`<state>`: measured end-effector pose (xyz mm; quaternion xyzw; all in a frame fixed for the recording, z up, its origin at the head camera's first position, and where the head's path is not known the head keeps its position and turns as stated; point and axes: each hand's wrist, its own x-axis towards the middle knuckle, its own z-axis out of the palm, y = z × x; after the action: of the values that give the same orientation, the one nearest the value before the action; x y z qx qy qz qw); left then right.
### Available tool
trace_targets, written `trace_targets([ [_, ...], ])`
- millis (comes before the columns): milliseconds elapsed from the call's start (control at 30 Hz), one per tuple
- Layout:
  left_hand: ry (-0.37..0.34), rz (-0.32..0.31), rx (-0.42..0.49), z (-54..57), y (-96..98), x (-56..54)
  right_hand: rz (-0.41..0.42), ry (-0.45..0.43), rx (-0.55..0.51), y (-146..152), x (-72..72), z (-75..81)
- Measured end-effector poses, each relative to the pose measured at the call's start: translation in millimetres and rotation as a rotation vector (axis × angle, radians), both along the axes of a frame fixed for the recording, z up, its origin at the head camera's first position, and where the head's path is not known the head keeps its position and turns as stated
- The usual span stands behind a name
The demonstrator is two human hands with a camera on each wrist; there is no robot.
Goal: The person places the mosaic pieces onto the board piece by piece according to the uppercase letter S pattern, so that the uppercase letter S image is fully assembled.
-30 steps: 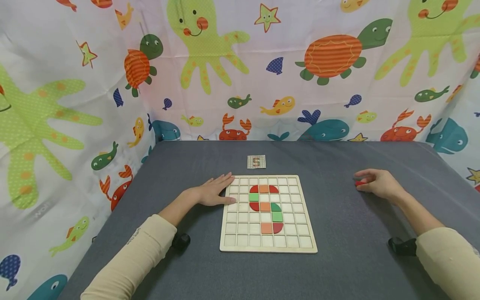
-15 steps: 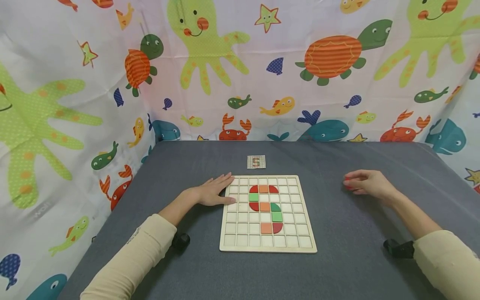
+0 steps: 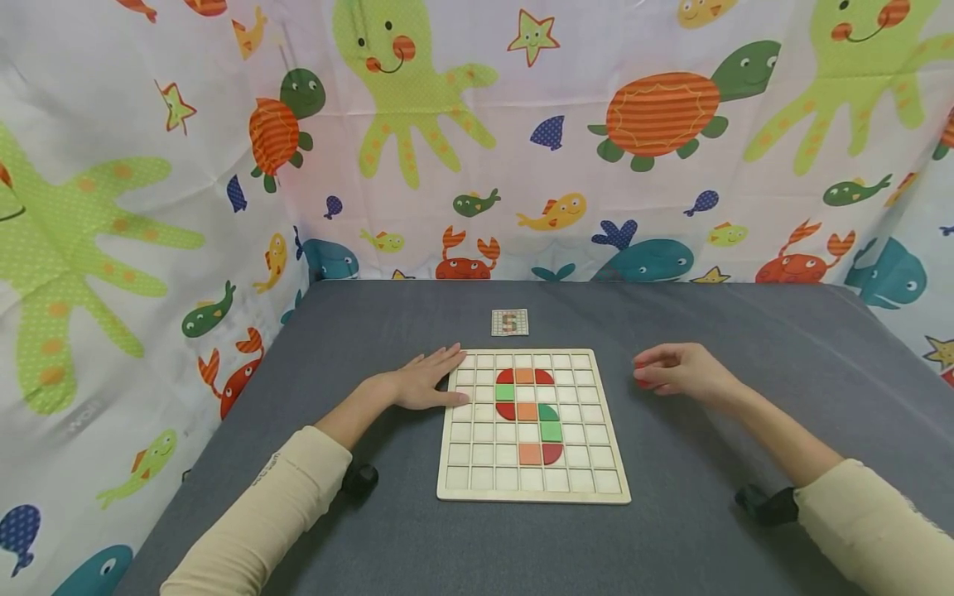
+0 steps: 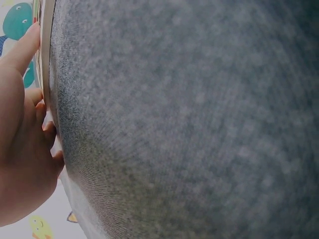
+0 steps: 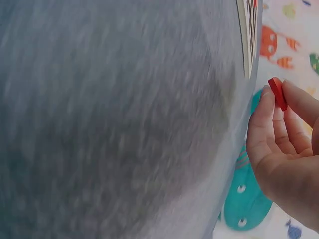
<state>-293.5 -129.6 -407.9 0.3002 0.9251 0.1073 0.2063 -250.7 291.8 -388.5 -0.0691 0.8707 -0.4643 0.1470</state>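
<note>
A wooden grid board (image 3: pixel 477 478) lies on the grey cloth. Red quarter-round tiles (image 3: pixel 552 452), orange square tiles (image 3: pixel 530 454) and green tiles (image 3: pixel 551 431) sit in its cells in an S-like curve. My left hand (image 3: pixel 423 382) rests on the board's left edge with fingers spread and the thumb over a cell. To the right of the board, my right hand (image 3: pixel 684 371) is raised over the cloth. Between its thumb and fingers it pinches a small red tile (image 5: pixel 278 93), seen nearly edge-on in the right wrist view.
Behind the board lies a small card (image 3: pixel 510 322) printed with a grid and an S pattern. A curtain (image 3: pixel 551 182) with sea animals hangs behind the table and along its sides. Grey cloth (image 3: pixel 477 546) covers the tabletop.
My right hand has moved left toward the board, carrying the red tile. My left hand, the board and its tiles have stayed in place.
</note>
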Motion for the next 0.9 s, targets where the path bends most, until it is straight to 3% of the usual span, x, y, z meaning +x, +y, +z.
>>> trace_targets([
  [333,-0.014,0.018,-0.010,-3.2,0.2,-2.4,0.065,-0.006,-0.055,-36,8.2,0.2],
  [900,-0.031,0.041,-0.012,-11.8,-2.1,-10.0,0.190,0.018,-0.059,-81,16.4,1.3],
])
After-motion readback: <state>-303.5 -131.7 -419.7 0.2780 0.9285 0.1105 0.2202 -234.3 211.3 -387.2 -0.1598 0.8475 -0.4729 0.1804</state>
